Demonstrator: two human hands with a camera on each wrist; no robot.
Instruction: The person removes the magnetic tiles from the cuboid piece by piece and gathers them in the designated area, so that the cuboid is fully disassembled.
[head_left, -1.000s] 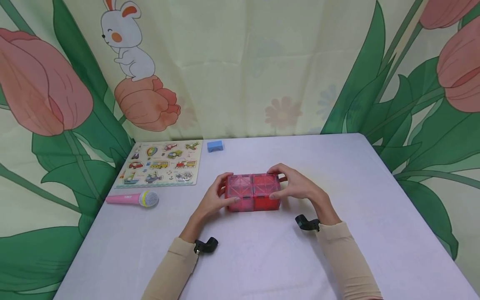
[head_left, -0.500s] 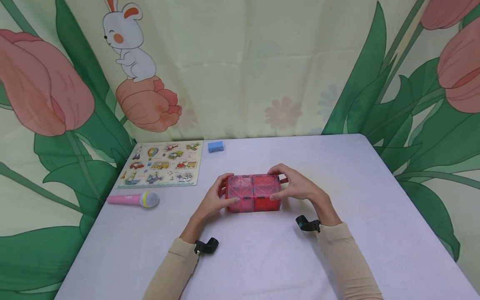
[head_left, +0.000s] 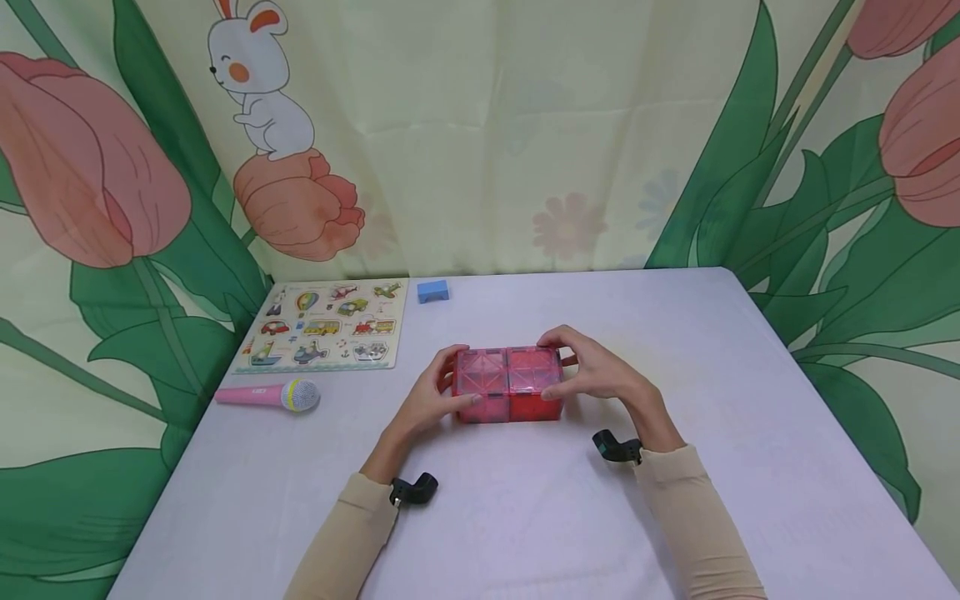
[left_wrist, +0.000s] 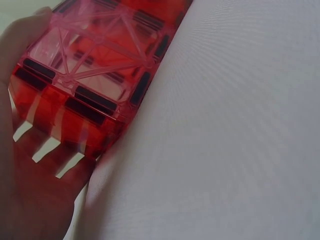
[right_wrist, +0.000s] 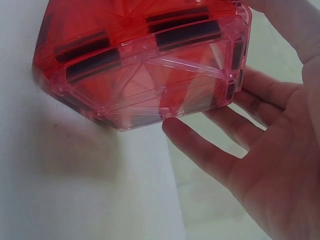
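A box built of see-through red and pink magnetic tiles (head_left: 508,385) sits on the table in the middle of the head view. Its left end is held by my left hand (head_left: 433,396), thumb at the front and fingers along the far side. In the left wrist view, fingers show through the box's red end wall (left_wrist: 60,107). My right hand (head_left: 592,371) grips the right end, with the thumb on the front upper edge. From the right wrist, dark magnet strips (right_wrist: 187,35) line the tile edges, and a forefinger of that hand touches the pink end wall (right_wrist: 150,90).
On the left of the white-covered table (head_left: 480,517) lie a picture puzzle board (head_left: 318,327) with vehicles and a pink toy microphone (head_left: 268,395). A small blue block (head_left: 432,292) is near the back edge. A printed curtain (head_left: 480,167) hangs behind.
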